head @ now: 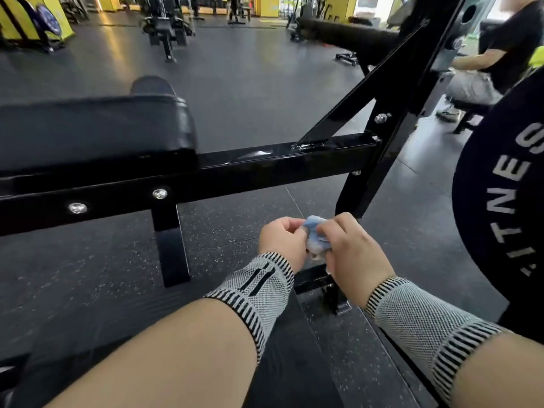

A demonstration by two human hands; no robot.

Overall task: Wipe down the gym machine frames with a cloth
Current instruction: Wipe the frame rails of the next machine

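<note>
Cloth (316,235): a small blue cloth, bunched up, is held between both hands, near and low, in front of the black frame (282,161).
Left hand (284,241): the fingers are curled and the left side of the cloth is pinched by them.
Right hand (351,251): the fingers are curled round the right side of the cloth; a pale scrap, perhaps a cloth corner, shows below the palm, though this cannot be told for sure.
Wrists: a grey knitted band with black stripes is worn on each.
Frame: a horizontal black bar is seen running left to right, with a diagonal brace (362,89) rising from it to the far right; bolts (159,194) are set in its near face. Streaks or smears of light are visible on top, near the brace foot.
Pad (97,128): a black cushion rests on the bar at the left.
Plate (506,184): a black weight plate with white lettering stands at the right edge.
Step in hand: the cloth appears to be being refolded or gathered before the next wipe.
Done well: a clean face should be turned outward and the cloth flattened into a pad, so that a broad contact is made. The bar top is best wiped in long strokes, with the weld and bolt heads worked round.
Risk: a tightly bunched cloth would leave smears.
</note>
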